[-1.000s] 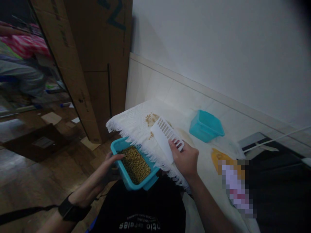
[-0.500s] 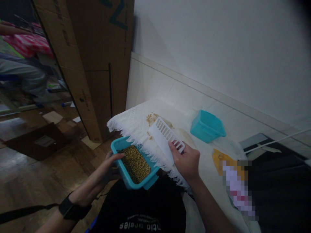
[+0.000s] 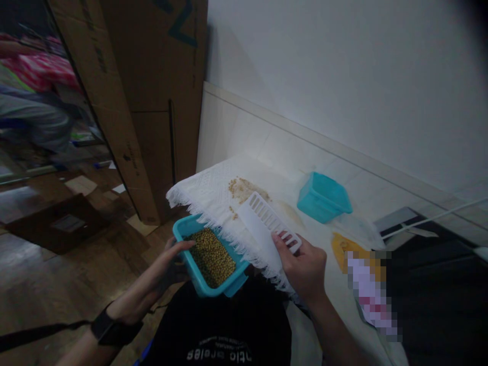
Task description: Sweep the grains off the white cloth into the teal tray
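Observation:
My left hand (image 3: 176, 260) grips the left side of a teal plastic basket (image 3: 204, 284), thumb over its rim. Soybean-like beans (image 3: 212, 254) fill much of its bottom. The basket is held just below the fringed edge of a white cloth (image 3: 202, 185). In my right hand (image 3: 305, 264) is a flat white plastic piece with a row of slots (image 3: 263, 223), held by its near end over the cloth. Beyond its far end, a loose patch of pale beans and small grains (image 3: 247, 190) lies on the cloth. My right fingertips are partly hidden behind the slotted piece.
A second teal basket (image 3: 324, 198) stands at the back right by the wall. Nearby lie an orange package (image 3: 341, 246), a blurred-out item and a black bag (image 3: 438, 300). A tall cardboard box (image 3: 152, 112) rises at left; a person's leg (image 3: 34, 117) shows beyond it.
My right hand has drawn the slotted white piece toward the right and nearer to me, away from the bean patch. My left hand and its basket have stayed nearly still.

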{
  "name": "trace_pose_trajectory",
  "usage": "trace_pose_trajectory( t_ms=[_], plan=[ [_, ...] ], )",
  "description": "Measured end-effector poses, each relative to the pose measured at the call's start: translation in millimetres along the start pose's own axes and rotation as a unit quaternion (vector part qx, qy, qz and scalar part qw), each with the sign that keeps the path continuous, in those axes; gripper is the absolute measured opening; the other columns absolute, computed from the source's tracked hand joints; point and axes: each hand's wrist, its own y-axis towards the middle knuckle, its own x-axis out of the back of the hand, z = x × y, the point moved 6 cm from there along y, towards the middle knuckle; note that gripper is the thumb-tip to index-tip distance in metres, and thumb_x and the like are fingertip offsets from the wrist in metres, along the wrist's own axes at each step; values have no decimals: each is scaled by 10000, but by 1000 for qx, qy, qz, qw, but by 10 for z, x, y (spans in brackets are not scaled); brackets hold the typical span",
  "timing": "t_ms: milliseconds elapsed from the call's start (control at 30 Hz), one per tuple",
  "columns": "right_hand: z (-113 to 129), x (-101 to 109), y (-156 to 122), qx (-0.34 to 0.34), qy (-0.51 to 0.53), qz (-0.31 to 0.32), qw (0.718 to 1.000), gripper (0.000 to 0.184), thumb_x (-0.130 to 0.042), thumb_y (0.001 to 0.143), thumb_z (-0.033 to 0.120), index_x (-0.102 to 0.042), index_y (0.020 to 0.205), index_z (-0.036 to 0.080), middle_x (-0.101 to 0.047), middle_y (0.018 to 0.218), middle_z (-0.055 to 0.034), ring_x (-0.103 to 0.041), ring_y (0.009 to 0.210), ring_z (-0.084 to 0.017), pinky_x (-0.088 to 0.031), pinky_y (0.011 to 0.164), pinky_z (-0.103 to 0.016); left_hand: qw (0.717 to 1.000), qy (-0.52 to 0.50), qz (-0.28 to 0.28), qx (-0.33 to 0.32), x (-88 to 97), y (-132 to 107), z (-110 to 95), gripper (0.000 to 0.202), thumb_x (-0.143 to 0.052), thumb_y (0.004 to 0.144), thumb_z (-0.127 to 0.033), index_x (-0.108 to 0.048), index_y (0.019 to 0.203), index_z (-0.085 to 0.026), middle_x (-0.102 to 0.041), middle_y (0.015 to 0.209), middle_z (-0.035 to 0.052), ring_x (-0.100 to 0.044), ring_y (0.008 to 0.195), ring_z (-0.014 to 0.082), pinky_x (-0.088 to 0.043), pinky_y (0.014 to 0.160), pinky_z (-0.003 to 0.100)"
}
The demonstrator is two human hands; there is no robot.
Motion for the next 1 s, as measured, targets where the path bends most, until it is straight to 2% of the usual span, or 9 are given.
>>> trace_pose_trajectory(
  t_ms=[133, 233, 333, 433, 567, 700, 867, 1000],
  plan=[
    [-15, -27, -13, -10, 8, 2, 1000, 421, -725, 1001, 496, -768, 716, 190, -677, 534, 1, -598, 436, -141, -466, 478, -232, 1000, -4, 0, 21, 9, 12, 6, 714, -909, 788, -537, -584, 1373, -288, -775, 1096, 82, -795, 882, 297, -654, 828, 447],
    [35, -37, 1, -3, 14, 29, 999, 382, -724, 1004, 454, -777, 736, 188, -697, 552, -1, -614, 440, -142, -471, 478, -228, 1000, -14, 16, 11, 5, 1, -14, 739, -933, 782, -532, -584, 1390, -302, -763, 1093, 66, -804, 918, 306, -654, 860, 454],
    [84, -50, 7, 2, 21, 40, 999, 373, -711, 1005, 441, -778, 737, 189, -710, 558, -6, -629, 437, -145, -471, 469, -225, 1000, -5, 9, 6, 34, 14, -16, 734, -925, 791, -535, -583, 1399, -308, -746, 1055, 54, -799, 900, 301, -647, 832, 437],
    [103, -84, -32, 3, 23, 35, 999, 375, -707, 1008, 451, -787, 745, 197, -712, 558, -4, -636, 437, -149, -471, 462, -226, 1000, 2, -9, 20, 73, 49, 4, 777, -912, 789, -559, -554, 1435, -318, -741, 1033, 54, -798, 845, 300, -644, 805, 443],
    [146, -76, -68, 21, 31, 11, 999, 349, -739, 1005, 433, -792, 747, 205, -700, 551, 12, -612, 419, -138, -478, 469, -223, 1000, -2, -8, 16, 81, 77, -2, 790, -913, 784, -564, -546, 1439, -321, -752, 1092, 74, -811, 881, 314, -656, 833, 465],
    [141, -70, 47, 18, 21, -13, 1000, 354, -736, 994, 431, -771, 729, 199, -722, 575, -7, -648, 454, -152, -482, 491, -230, 1000, -2, -7, 14, 84, 90, 1, 765, -908, 788, -554, -558, 1421, -303, -753, 1132, 95, -812, 912, 319, -664, 842, 471],
    [0, -300, 206, -25, 0, -21, 999, 418, -699, 989, 517, -745, 716, 204, -745, 618, -47, -684, 535, -185, -483, 527, -254, 1000, -8, -19, 11, 105, 118, 6, 766, -929, 756, -551, -585, 1391, -297, -767, 1133, 105, -810, 904, 324, -667, 838, 487],
    [-63, -479, 225, -33, 3, -5, 999, 394, -694, 976, 518, -749, 735, 212, -745, 623, -44, -688, 552, -194, -476, 540, -261, 1000, -10, -20, 6, 121, 117, -7, 753, -932, 753, -559, -596, 1374, -296, -774, 1119, 109, -809, 882, 321, -665, 839, 495]
  ],
)
